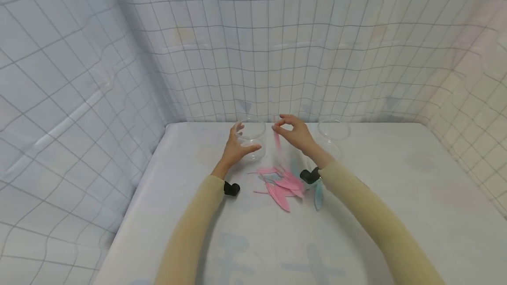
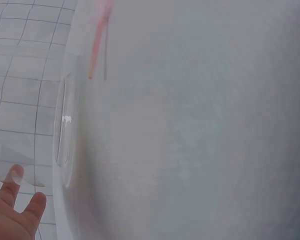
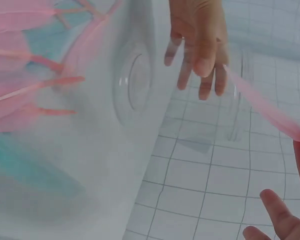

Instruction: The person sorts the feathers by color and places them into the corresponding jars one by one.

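A pink feather (image 1: 276, 137), pinched nr its upper end in a person's R hand (image 1: 295, 132), hangs tip down just R of a clear jar (image 1: 258, 139), outside its rim. The jar, see-through w/ a round open mouth, stands upright on the white table (image 1: 376, 210), L hand (image 1: 234, 146) cupped abt. its side. On the nr side, pink & pale-blue feathers (image 1: 287, 183) lie in an overlapping heap, several reddish quills jutting L; a blue feather (image 1: 318, 196) lies just R.

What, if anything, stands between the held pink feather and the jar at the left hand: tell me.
Nothing visible: only open space separates the pink feather in the right hand from the clear jar at the left hand.
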A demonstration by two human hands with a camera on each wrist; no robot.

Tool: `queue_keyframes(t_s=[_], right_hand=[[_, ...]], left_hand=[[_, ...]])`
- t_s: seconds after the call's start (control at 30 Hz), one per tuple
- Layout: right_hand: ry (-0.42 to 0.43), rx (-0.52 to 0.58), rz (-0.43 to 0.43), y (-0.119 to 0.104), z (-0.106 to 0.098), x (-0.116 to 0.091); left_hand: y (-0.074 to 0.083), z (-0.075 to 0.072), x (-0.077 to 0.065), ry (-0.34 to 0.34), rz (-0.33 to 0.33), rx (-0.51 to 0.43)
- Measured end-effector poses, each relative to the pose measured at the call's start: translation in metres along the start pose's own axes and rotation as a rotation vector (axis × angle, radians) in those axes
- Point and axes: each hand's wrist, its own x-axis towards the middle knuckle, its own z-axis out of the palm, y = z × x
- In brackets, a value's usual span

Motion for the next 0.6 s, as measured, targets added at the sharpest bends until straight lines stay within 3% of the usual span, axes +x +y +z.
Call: queue_keyframes(t_s=[0.37,0.6], right_hand=[[0.186,0.231,0.049,-0.026,0.022,0.034],[0.261,0.256,0.044,-0.027,0.039,0.046]], left_hand=[[0.001,0.002,-0.003,0.0,0.002,-0.014],[0.002,0.001,-0.003,0.006,0.016,-0.023]])
